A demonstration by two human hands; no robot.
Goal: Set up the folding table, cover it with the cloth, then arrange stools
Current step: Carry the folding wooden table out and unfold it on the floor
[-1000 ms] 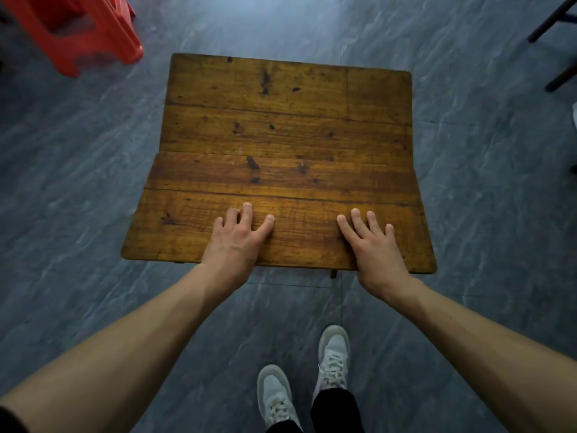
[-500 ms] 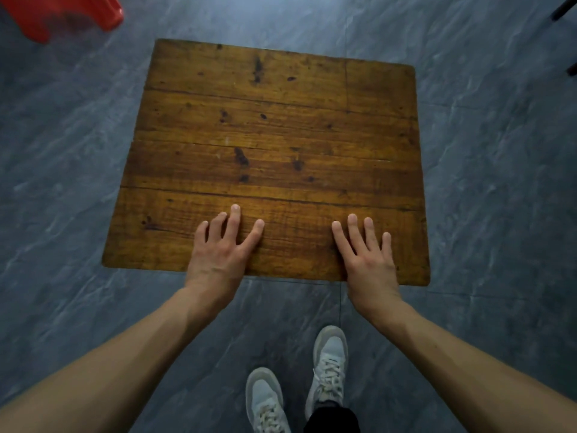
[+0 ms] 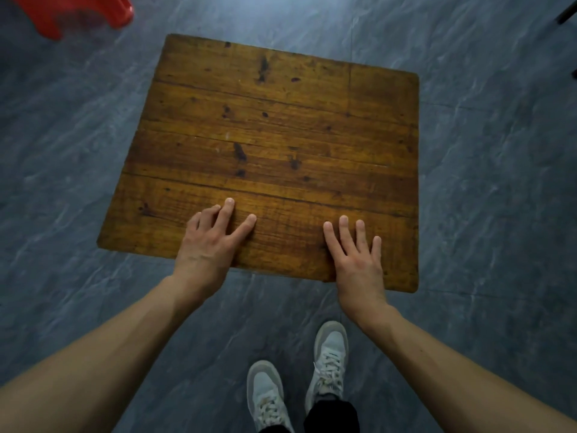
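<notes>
On the folding table's [image 3: 274, 126] near edge, left hand [image 3: 212, 242] and right hand [image 3: 356, 260] press flat, fingers straight, grasping nothing

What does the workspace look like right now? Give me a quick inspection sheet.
Surface: wooden table top looks flat, dark stains, bare.
Job's things: red stool at far left, partly out of frame; cloth not seen.
Clutter: nothing seen.
Hands: left hand and right hand rest flat on the near edge, fingers straight.
Cables: nothing seen.
Surroundings: grey tiled floor; dark furniture leg far right; grey sneakers below.
</notes>
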